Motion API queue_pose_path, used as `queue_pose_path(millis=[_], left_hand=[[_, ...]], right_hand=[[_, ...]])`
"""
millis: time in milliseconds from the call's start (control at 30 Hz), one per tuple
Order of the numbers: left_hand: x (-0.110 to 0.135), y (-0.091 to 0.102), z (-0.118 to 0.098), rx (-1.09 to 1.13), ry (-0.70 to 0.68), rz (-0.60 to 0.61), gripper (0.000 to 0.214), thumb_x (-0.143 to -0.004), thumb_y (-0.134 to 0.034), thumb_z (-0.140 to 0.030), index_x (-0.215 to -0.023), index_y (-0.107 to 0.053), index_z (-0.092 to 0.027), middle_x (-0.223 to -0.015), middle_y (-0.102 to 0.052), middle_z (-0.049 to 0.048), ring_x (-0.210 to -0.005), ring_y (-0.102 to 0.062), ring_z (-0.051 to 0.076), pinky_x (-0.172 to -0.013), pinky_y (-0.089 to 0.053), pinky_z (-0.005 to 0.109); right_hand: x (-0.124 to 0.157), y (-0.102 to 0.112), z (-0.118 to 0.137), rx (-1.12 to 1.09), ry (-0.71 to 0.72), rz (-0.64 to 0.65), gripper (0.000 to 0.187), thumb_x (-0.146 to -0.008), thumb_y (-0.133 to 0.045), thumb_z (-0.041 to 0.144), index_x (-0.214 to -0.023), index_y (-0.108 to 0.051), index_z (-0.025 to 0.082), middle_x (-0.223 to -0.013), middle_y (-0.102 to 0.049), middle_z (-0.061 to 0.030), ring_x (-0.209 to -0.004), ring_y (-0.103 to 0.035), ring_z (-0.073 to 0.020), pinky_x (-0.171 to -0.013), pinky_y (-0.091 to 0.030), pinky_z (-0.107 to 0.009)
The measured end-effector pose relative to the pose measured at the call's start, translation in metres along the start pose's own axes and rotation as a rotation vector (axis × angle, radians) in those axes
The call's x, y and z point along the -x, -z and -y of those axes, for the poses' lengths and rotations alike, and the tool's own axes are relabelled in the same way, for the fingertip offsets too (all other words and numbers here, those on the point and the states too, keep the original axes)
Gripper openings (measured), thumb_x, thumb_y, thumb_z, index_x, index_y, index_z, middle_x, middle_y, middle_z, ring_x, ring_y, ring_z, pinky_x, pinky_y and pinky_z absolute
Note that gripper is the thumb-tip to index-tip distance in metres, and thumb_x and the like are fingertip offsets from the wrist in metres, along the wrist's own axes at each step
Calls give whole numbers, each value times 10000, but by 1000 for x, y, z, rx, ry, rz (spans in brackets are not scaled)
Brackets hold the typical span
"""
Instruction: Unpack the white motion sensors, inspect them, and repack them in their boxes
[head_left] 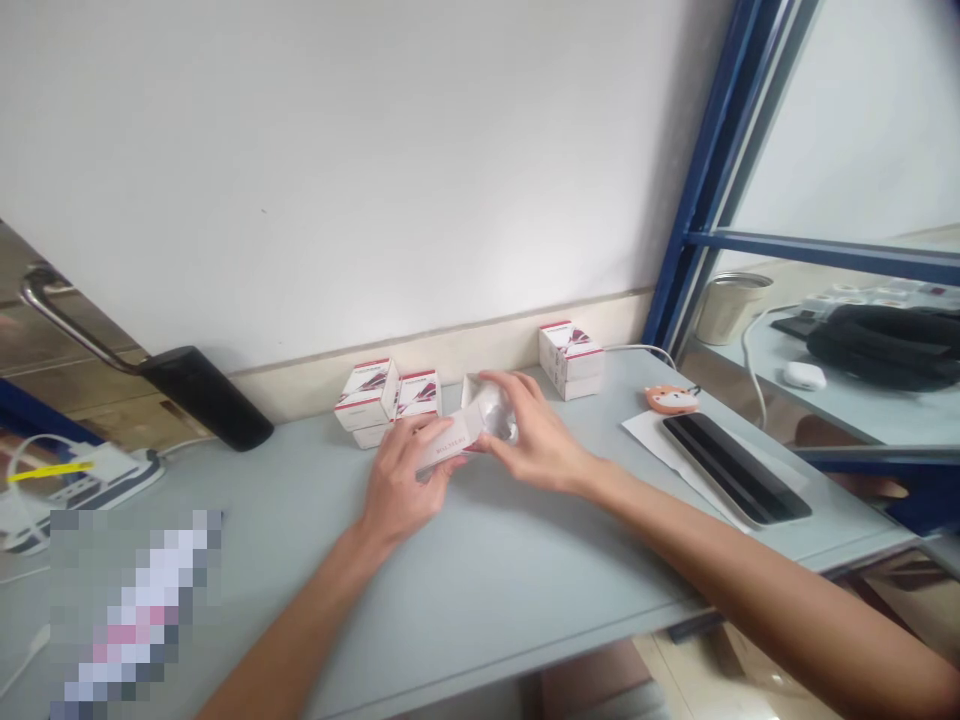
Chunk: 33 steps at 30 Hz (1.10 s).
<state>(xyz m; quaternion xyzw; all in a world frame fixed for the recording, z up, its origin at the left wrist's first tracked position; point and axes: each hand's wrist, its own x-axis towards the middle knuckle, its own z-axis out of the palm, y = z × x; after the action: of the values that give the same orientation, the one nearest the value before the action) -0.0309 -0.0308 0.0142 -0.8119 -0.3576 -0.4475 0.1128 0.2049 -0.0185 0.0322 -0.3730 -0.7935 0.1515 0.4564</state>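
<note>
My left hand (401, 480) grips a small white carton (450, 440) with dark lettering, lying on its side just above the grey tabletop (487, 570). My right hand (529, 435) is at the carton's open end, fingers closed on a clear, plastic-wrapped item (495, 412) that sits at the mouth of the box. Whether that item is partly inside the carton I cannot tell. Behind my hands stand two white-and-red boxes (386, 395) side by side. A third white-and-red box (570, 358) stands against the wall to the right.
A black phone (735, 466) lies on white paper at the right, with an orange charm (670, 400) beside it. A black handle (202, 395) leans at the left wall. A blue frame (705, 180) borders the table; beyond it stand a metal cup (729, 305) and a black bag (889, 345).
</note>
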Motion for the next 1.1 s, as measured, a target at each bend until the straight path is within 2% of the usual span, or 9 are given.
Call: queue_pose_path(millis=[200,300,400,467,567,633,733,967,1100], left_hand=[[1,-6,-9,137,222,-82,491,-959,-704,-291,-1423,-545,-271,-1315,-662,98,-1246,-642,270,-1079,-529,436],[5,-10,-11,228,331,-69,548,-987,-670,-359,-1500,-493,-285,-1409,-620,116,-1321,-605,278,-1119,-510,452],[10,-14,-11,338,423,-49,613,-996,-655,-412,-1559,-441,-304,-1454,-590,126,-1342,-593,278,-1127,-506,451],[10,-16,-11,411,477,-44,635,-1001,-643,-434,-1580,-415,-307,-1485,-571,132,-1353,-589,277,-1135,-500,448],[5,-16,-16,506,511,-68,612,-1028,-590,-448,-1588,-396,-295,-1515,-562,132,-1408,-554,281,-1150,-487,438],[0,-14,-22,549,497,-88,587,-1046,-555,-442,-1587,-388,-288,-1532,-556,125,-1450,-518,280,-1159,-481,424],[-5,-11,-30,585,475,-87,559,-1062,-524,-422,-1588,-370,-308,-1577,-515,107,-1485,-480,270,-1170,-470,407],[5,-14,-22,613,396,32,386,-1040,-569,-389,-1400,-457,-307,-1343,-576,90,-1199,-639,222,-1008,-563,375],[6,-15,-17,571,338,59,359,-1021,-607,-358,-1346,-468,-300,-1274,-550,74,-1151,-621,203,-1015,-557,369]], right_hand=[[6,0,12,-102,127,-36,803,-961,-677,389,-1610,-224,249,-1669,-343,-183,-1517,-397,-345,-1213,-409,-573],[8,-5,20,-66,160,-39,690,-950,-679,352,-1535,-336,226,-1535,-509,-202,-1372,-557,-340,-1140,-481,-574],[7,-5,22,-14,215,24,639,-955,-662,322,-1515,-370,224,-1340,-688,-140,-1260,-657,-303,-1254,-320,-627],[7,-5,22,28,276,55,630,-947,-669,313,-1508,-393,236,-1355,-698,-115,-1348,-612,-300,-1310,-187,-630],[8,-7,21,74,332,19,619,-957,-654,304,-1518,-398,259,-1515,-593,-110,-1527,-421,-310,-1311,-202,-616],[9,-9,21,68,300,-116,584,-979,-621,281,-1516,-395,263,-1568,-527,-122,-1563,-351,-312,-1292,-263,-605],[10,-13,21,-40,128,-276,477,-996,-618,294,-1443,-453,260,-1513,-538,-148,-1460,-474,-309,-1191,-431,-551],[4,-12,9,-402,-77,-5,203,-1048,-565,392,-1203,-600,266,-1230,-697,-54,-1139,-666,-227,-1041,-542,-440],[2,-9,10,-510,-156,-48,223,-997,-656,415,-1146,-611,256,-1189,-695,-49,-1082,-681,-223,-1021,-544,-429]])
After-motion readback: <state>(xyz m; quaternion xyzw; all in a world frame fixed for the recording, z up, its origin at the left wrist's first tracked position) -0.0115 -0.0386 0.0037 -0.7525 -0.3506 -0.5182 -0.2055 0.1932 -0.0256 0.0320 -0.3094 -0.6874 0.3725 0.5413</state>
